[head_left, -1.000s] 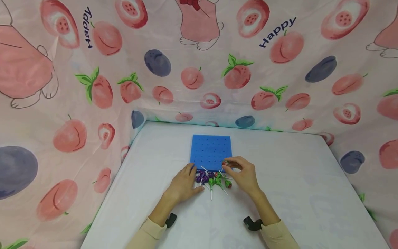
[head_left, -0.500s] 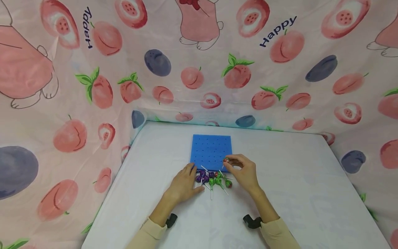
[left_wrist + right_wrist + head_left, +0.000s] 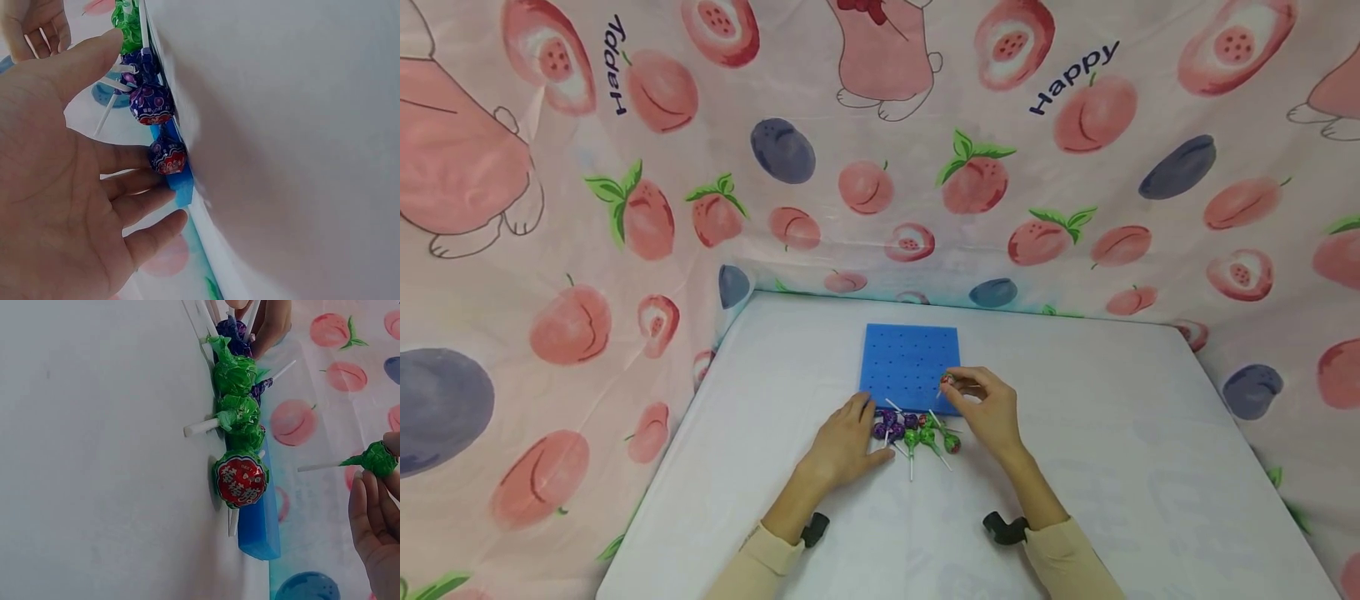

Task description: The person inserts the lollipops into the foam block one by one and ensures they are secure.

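Note:
Between thumb and fingers my right hand pinches a green-wrapped lollipop by its head, above the near right part of a blue foam board with rows of small holes. In the right wrist view its white stick points away from the hand. My left hand lies with fairly straight fingers at the board's near left corner, beside a pile of lollipops. Purple lollipops are nearest to its fingers in the left wrist view. Several green lollipops lie to the right of the purple ones, along the board's near edge.
A white table carries the board and the lollipops, whose sticks point various ways. Behind and beside it hangs a pink fruit-print cloth. Black wrist-worn devices sit near both wrists.
My right hand has moved slightly up and away, carrying the lollipop from the board's near edge to a little farther over the board. My left hand and the pile look the same.

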A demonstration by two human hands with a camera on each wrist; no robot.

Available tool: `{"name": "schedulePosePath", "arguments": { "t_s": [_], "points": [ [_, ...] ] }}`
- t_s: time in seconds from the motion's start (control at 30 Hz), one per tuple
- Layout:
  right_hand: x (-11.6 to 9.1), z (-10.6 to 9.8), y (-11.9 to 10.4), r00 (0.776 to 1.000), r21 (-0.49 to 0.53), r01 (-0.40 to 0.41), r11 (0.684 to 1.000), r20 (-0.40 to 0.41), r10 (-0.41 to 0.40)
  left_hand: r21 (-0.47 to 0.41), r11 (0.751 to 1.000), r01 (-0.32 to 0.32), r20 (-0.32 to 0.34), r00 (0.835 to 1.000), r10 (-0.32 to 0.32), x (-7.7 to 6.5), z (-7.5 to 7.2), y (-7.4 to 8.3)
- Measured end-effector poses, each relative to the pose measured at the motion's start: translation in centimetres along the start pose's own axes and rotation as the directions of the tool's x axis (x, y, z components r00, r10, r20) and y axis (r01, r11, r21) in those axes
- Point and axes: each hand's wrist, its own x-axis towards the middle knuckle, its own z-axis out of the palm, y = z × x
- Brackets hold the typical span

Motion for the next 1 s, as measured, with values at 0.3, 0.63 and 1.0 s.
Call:
{"name": "schedulePosePath", "arguments": {
  "t_s": [0.3, 0.63, 1.0],
  "points": [
    [0.9, 0.2, 0.4, 0.999, -0.02, -0.044, 0.999, -0.018, 0.043, 0.049, 0.999, 0.019, 0.01, 1.0, -0.02, -0.1, 0.2, 0.6],
    [1.3, 0.6, 0.6, 0.997, 0.039, -0.07, 0.997, -0.026, 0.071, 0.093, 0.995, 0.029, 0.015, 0.999, -0.031, 0.1, 0.7, 0.7],
    [1.8, 1.0, 1.2, 0.995, 0.011, -0.07, 0.997, -0.075, 0.07, 0.114, 0.993, 0.031, 0.003, 0.999, -0.032, 0.2, 0.5, 0.9]
  ]
}}
